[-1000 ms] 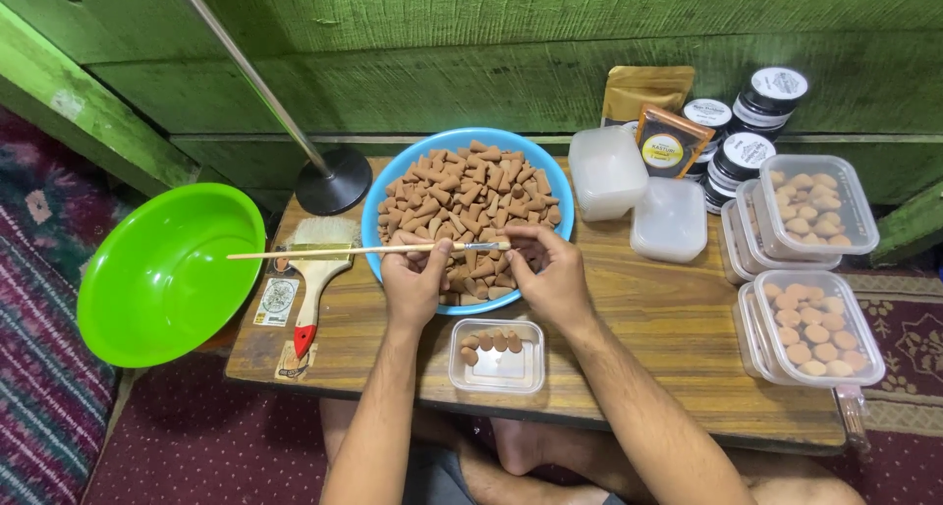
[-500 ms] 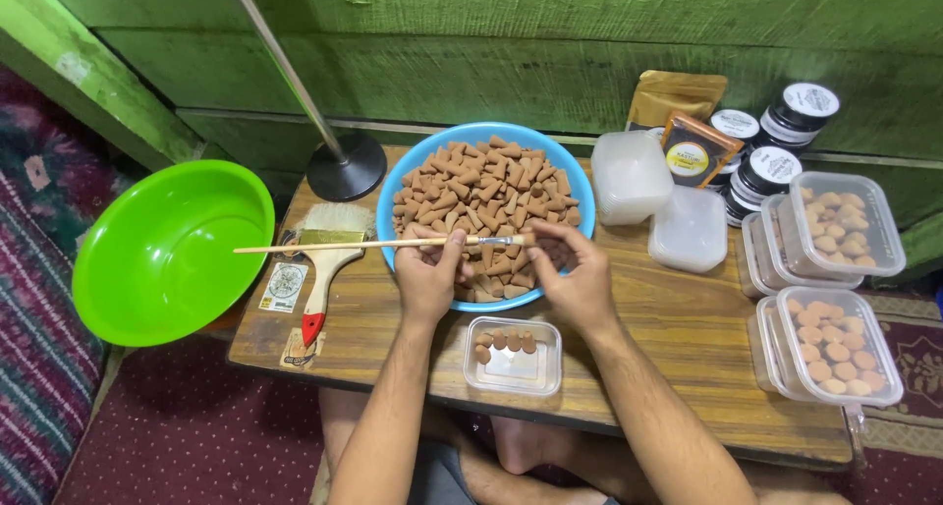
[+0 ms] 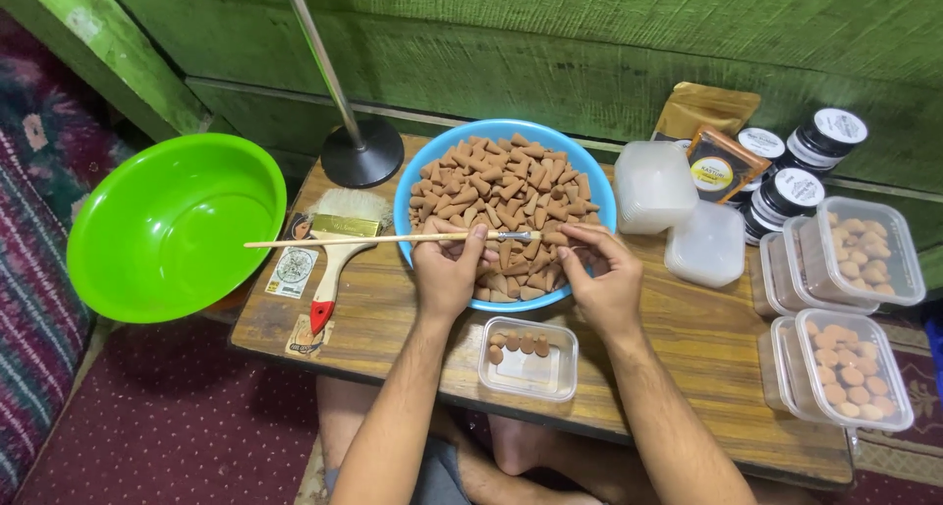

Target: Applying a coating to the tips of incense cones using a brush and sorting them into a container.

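A blue bowl [image 3: 413, 186] heaped with brown cone-shaped pieces [image 3: 501, 186] stands mid-table. My left hand [image 3: 450, 269] pinches a long thin wooden stick [image 3: 334, 240] that lies level and points left over the bowl's near rim. My right hand [image 3: 601, 274] hovers over the bowl's near right side, its fingertips at the stick's right end on a brown cone. Just in front of my hands sits a small clear plastic box [image 3: 530, 363] with several cones lined up inside.
A green basin [image 3: 172, 225] overhangs the table's left end. A paintbrush [image 3: 339, 245] lies beside the blue bowl, with a lamp base [image 3: 361, 153] behind it. Stacked clear boxes [image 3: 678, 186], black-lidded jars [image 3: 796, 186] and filled boxes [image 3: 850, 367] crowd the right side.
The view has shifted a little. Both hands stay at the bowl's near rim with the stick; the right hand's fingertips have come closer to the stick's end.
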